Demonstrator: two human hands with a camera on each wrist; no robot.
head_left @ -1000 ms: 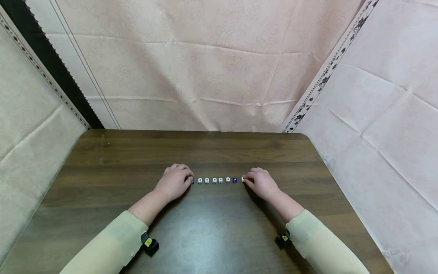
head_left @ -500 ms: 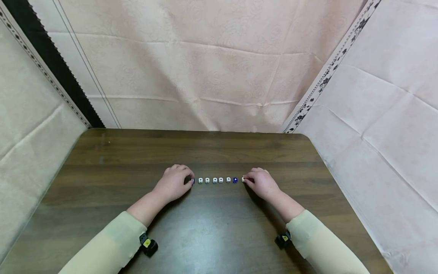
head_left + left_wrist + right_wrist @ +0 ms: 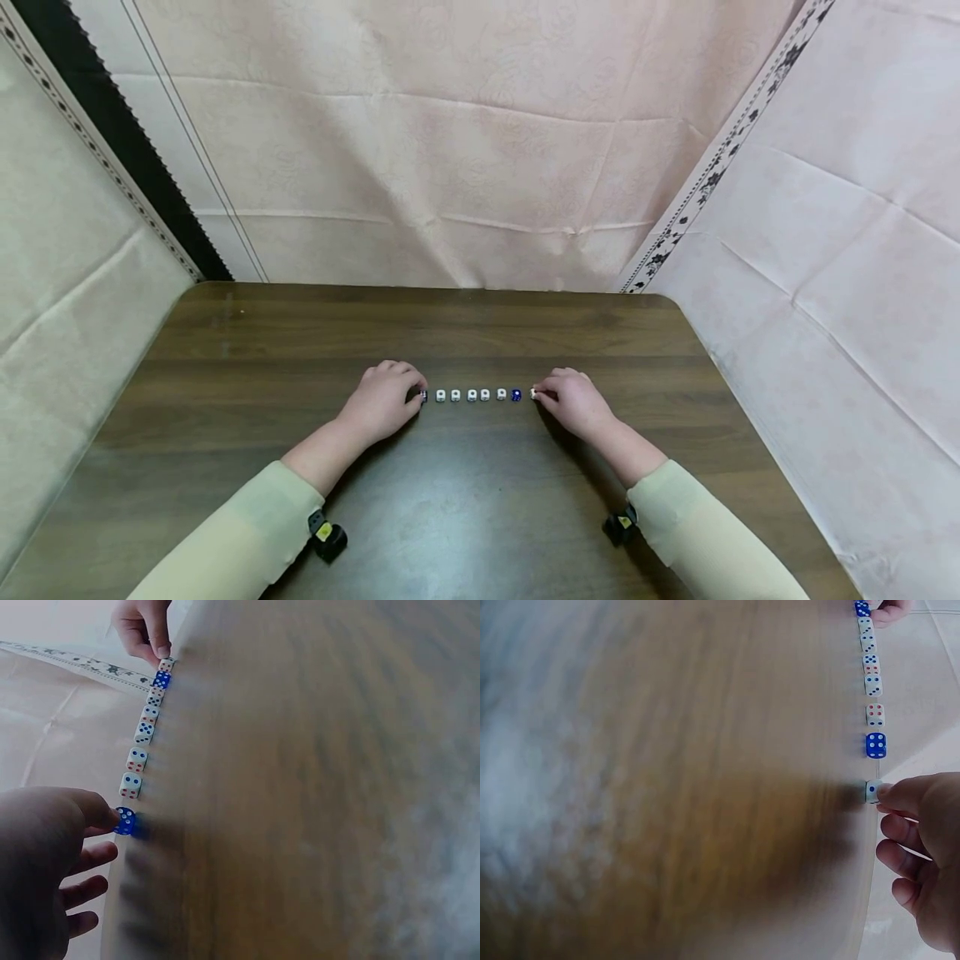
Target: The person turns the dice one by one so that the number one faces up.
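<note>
A straight row of small dice crosses the wooden table, with white dice point(image 3: 472, 395) in the middle. At the left end, my left hand point(image 3: 378, 402) pinches a blue die point(image 3: 126, 820) with white pips; the thumb shows against it and the fingertip behind is partly hidden. My right hand point(image 3: 576, 404) grips the white die point(image 3: 871, 792) at the right end between thumb and index finger, its other fingers loosely bent. Just inside that one stands a second blue die point(image 3: 876, 745). Small gaps separate the dice, and both held dice appear to rest on the tabletop.
The brown wood-grain table point(image 3: 465, 500) has rounded far corners. Pale cloth point(image 3: 450, 150) hangs behind it and along both sides, with a dark strip point(image 3: 127, 125) at left. A black wrist camera point(image 3: 328, 540) sits below the left sleeve, another point(image 3: 619, 527) by the right.
</note>
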